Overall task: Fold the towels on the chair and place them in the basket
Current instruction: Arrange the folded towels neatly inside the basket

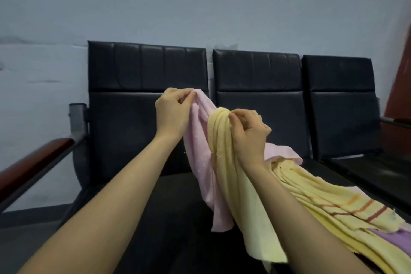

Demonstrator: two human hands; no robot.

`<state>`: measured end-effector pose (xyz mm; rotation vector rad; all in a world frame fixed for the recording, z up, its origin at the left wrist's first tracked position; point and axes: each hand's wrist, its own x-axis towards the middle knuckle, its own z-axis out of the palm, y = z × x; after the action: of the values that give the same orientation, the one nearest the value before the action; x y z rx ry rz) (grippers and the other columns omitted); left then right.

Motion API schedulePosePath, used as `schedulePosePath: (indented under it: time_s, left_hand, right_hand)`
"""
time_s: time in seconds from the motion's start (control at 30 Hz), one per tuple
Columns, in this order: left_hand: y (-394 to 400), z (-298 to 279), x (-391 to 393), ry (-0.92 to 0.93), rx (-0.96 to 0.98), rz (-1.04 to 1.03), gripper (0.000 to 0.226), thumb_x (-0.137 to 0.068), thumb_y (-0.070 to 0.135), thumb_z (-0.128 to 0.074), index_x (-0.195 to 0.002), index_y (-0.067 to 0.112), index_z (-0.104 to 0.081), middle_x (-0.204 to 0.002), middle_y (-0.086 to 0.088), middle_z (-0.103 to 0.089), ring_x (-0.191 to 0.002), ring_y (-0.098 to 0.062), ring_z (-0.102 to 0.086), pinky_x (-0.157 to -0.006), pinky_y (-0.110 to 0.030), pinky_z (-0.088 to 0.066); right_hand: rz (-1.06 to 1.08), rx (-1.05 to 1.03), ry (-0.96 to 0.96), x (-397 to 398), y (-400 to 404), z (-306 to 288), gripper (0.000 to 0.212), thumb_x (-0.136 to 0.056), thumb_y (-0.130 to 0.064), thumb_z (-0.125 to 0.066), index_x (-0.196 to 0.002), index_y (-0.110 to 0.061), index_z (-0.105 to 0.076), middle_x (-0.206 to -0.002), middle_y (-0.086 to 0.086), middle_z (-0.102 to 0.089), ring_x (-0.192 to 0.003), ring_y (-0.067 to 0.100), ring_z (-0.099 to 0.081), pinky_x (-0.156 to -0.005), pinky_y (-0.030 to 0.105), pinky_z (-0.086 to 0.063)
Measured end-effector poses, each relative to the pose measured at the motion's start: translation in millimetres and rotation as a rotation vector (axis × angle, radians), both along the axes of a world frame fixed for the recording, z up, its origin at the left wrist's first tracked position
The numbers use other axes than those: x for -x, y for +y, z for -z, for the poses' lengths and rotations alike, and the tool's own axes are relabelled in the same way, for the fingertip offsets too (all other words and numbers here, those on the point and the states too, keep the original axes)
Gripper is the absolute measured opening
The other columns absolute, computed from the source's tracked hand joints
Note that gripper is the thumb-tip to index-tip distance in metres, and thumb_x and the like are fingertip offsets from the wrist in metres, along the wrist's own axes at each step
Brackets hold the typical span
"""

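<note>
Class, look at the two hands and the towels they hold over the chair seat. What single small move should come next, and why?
Probably draw the hands apart. The left hand pinches the pink towel and the right hand pinches the yellow towel, and the two towels hang bunched against each other, so neither can be folded until they are separated.

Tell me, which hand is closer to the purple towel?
The right hand. It pinches the yellow towel, which trails down to the purple towel at the lower right. The left hand pinches the pink towel, farther left and away.
</note>
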<state>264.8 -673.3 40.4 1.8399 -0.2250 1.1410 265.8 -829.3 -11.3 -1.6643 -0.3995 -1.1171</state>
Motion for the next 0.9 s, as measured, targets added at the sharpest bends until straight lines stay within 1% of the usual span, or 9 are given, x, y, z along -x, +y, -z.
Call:
schedulePosePath:
  time_s: [0.1, 0.17, 0.3, 0.37, 0.43, 0.53, 0.63, 0.73, 0.9]
  left_hand:
    - [35.4, -13.1, 8.3, 0.021, -0.078, -0.091, 0.020, -0.094, 0.019, -0.059, -0.107, 0.011, -0.071, -0.101, -0.002, -0.061, -0.083, -0.003, -0.053, -0.069, -0.002, -0.041]
    - [56.9, -10.1, 9.8, 0.122, -0.175, -0.139, 0.023, -0.096, 0.020, -0.055, -0.111, 0.011, -0.069, -0.108, -0.003, -0.059, -0.090, -0.009, -0.053, -0.076, -0.012, -0.041]
    - [94.4, 27.9, 14.6, 0.491, -0.349, -0.181, 0.029, -0.099, 0.028, -0.046, -0.113, 0.016, -0.067, -0.124, -0.003, -0.055, -0.109, -0.021, -0.055, -0.100, -0.040, -0.042]
    - [104.5, 56.3, 29.2, 0.625, -0.404, -0.171, 0.032, -0.100, 0.034, -0.043, -0.119, 0.021, -0.064, -0.129, 0.000, -0.052, -0.115, -0.022, -0.052, -0.105, -0.042, -0.034]
    - [107.8, 86.3, 48.5, 0.683, -0.451, -0.130, 0.035, -0.099, 0.039, -0.042, -0.125, 0.024, -0.061, -0.129, 0.002, -0.053, -0.118, -0.020, -0.050, -0.106, -0.040, -0.031]
    - [104.0, 129.9, 76.2, 0.694, -0.372, 0.015, 0.040, -0.096, 0.042, -0.048, -0.131, 0.024, -0.055, -0.120, 0.002, -0.059, -0.113, -0.016, -0.054, -0.104, -0.041, -0.037]
    - [94.3, 159.2, 95.1, 0.668, -0.218, 0.068, 0.044, -0.092, 0.045, -0.054, -0.132, 0.025, -0.052, -0.111, 0.009, -0.062, -0.104, -0.008, -0.057, -0.096, -0.030, -0.046]
    - [86.4, 168.4, 107.2, 0.544, -0.081, 0.013, 0.031, -0.090, 0.040, -0.060, -0.118, 0.027, -0.057, -0.097, 0.014, -0.064, -0.095, -0.004, -0.059, -0.086, -0.027, -0.050]
    - [77.6, 153.6, 127.6, 0.421, 0.053, 0.082, 0.008, -0.090, 0.021, -0.064, -0.098, 0.022, -0.065, -0.088, 0.011, -0.066, -0.085, -0.001, -0.062, -0.079, -0.021, -0.052]
  right_hand:
    - [-0.070, -0.010, -0.048, 3.8, 37.1, -14.4, 0.019, -0.091, -0.009, -0.060, -0.085, -0.027, -0.064, -0.082, -0.021, -0.057, -0.085, 0.009, -0.055, -0.086, 0.055, -0.043]
    - [-0.127, 0.002, 0.017, 2.2, 57.1, -13.6, 0.024, -0.091, -0.011, -0.060, -0.081, -0.033, -0.062, -0.083, -0.020, -0.058, -0.087, 0.008, -0.056, -0.089, 0.054, -0.043]
    - [-0.218, 0.118, 0.216, 3.0, 86.7, 19.9, 0.028, -0.090, -0.016, -0.061, -0.076, -0.040, -0.061, -0.084, -0.016, -0.060, -0.087, 0.008, -0.059, -0.093, 0.052, -0.043]
    - [-0.240, 0.182, 0.274, 9.3, 93.8, 45.2, 0.026, -0.090, -0.017, -0.061, -0.077, -0.039, -0.062, -0.084, -0.015, -0.061, -0.087, 0.005, -0.058, -0.096, 0.051, -0.040]
    - [-0.291, 0.200, 0.330, 18.7, 96.3, 66.6, 0.022, -0.091, -0.023, -0.060, -0.078, -0.041, -0.063, -0.085, -0.014, -0.063, -0.090, 0.004, -0.059, -0.099, 0.050, -0.038]
    - [-0.377, 0.170, 0.367, 34.1, 95.3, 85.7, 0.022, -0.091, -0.023, -0.058, -0.082, -0.041, -0.065, -0.088, -0.014, -0.067, -0.092, 0.006, -0.063, -0.094, 0.048, -0.045]
    - [-0.462, 0.138, 0.355, 49.9, 92.5, 85.8, 0.018, -0.092, -0.008, -0.059, -0.087, -0.022, -0.069, -0.086, -0.006, -0.069, -0.088, 0.006, -0.064, -0.085, 0.031, -0.052]
    - [-0.514, 0.085, 0.335, 63.4, 87.8, 80.1, 0.016, -0.092, -0.005, -0.058, -0.086, -0.015, -0.069, -0.082, -0.006, -0.069, -0.084, 0.002, -0.063, -0.076, 0.015, -0.047]
    - [-0.530, 0.011, 0.382, 77.8, 74.3, 75.5, 0.015, -0.094, -0.007, -0.056, -0.087, -0.015, -0.067, -0.082, -0.005, -0.067, -0.077, -0.003, -0.061, -0.070, 0.011, -0.047]
